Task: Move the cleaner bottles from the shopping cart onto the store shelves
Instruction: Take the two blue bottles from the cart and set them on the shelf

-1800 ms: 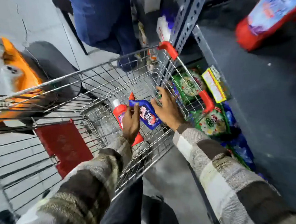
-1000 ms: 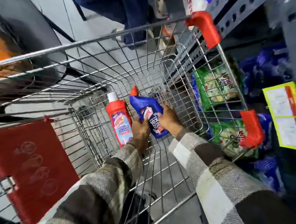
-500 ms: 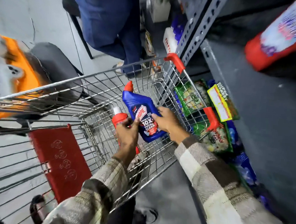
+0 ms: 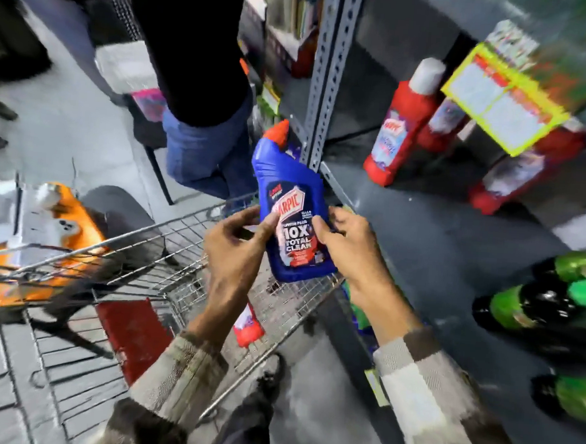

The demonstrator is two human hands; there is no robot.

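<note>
Head view: blue bottle now lifted clear of the cart.
Your left hand and right hand clamp its sides; shelf placement follows. One red bottle remains in the cart.

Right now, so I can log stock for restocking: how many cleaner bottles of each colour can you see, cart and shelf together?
blue bottle: 1, held over the shopping cart
red bottles: 4, one lying in the cart, three on the shelf
Total: 5. The yellow tag and blur may hide more.
</note>
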